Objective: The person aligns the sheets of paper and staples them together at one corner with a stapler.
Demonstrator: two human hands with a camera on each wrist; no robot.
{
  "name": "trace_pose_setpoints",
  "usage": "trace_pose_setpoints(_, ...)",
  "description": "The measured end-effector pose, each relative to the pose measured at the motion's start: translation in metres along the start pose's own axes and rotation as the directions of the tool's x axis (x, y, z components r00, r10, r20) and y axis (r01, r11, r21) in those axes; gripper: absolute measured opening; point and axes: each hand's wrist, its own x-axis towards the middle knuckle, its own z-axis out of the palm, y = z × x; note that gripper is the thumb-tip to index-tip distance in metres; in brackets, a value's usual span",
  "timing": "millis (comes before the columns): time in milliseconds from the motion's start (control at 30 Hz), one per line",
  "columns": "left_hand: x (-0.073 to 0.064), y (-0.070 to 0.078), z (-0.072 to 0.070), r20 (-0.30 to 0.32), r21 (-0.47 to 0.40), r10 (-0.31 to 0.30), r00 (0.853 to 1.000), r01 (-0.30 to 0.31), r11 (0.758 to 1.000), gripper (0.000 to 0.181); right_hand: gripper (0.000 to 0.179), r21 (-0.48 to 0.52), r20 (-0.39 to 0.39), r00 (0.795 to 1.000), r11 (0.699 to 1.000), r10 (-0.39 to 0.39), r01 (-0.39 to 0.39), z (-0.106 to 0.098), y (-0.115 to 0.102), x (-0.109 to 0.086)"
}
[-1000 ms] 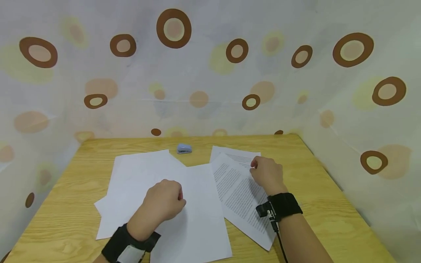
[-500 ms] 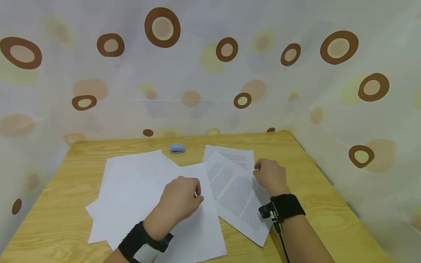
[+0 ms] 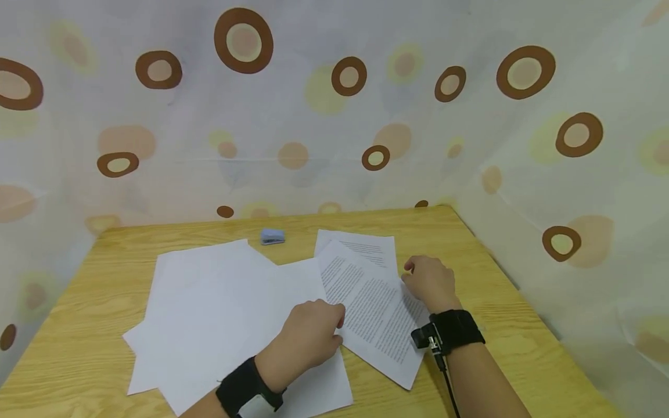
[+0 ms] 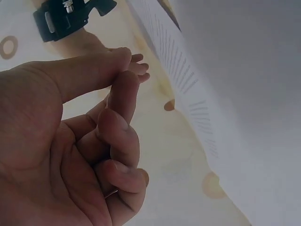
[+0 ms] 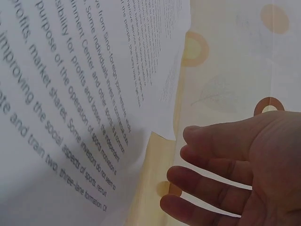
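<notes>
My left hand (image 3: 313, 331) is over the right edge of the blank white sheets (image 3: 219, 302), beside the printed sheets (image 3: 360, 296). Its fingers (image 4: 123, 136) are loosely curled and hold nothing, with thumb and index tips close together in the left wrist view. At the right edge of the printed sheets is my right hand (image 3: 431, 281). Nothing lies between its thumb and its relaxed, slightly bent fingers (image 5: 202, 188). Two printed sheets overlap at an angle, the lower one showing only at the top. Their lines of text fill the left of the right wrist view.
A small blue stapler (image 3: 272, 236) stands near the back edge of the wooden table (image 3: 470, 360). The blank sheets lie fanned over the left and middle. A patterned curtain (image 3: 313, 116) surrounds the back and sides. A cable (image 3: 448, 386) runs along my right forearm.
My left hand has moved right across the blank sheets toward the printed ones. My right hand has shifted slightly right, off the printed sheet's upper corner. The head view has turned right.
</notes>
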Motion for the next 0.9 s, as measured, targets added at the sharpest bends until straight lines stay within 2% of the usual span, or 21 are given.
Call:
trace_pose_setpoints(200,0.007,0.007,0.009,0.029,0.058,0.03,0.999,-0.032,0.998,0.014,0.028,0.002,-0.016,1.0,1.0,0.007,-0.007,0.0,0.005,-0.001)
trace_pose_setpoints(433,0.013,0.015,0.018,0.036,0.153,0.114,0.993,-0.118,0.981,0.017,0.032,0.023,0.037,0.999,0.999,0.037,-0.038,-0.001,0.006,-0.003)
trace_pose_setpoints(733,0.017,0.018,0.022,0.064,0.204,0.129,0.99,-0.14,0.969,0.029,0.034,0.009,0.056,0.997,0.999,0.05,-0.05,0.005,0.012,-0.004)
trace_pose_setpoints(900,0.019,0.018,0.025,0.083,0.194,0.128,0.988,-0.142,0.971,0.033,0.035,0.008,0.071,0.996,0.998,0.062,-0.063,0.006,0.015,-0.005)
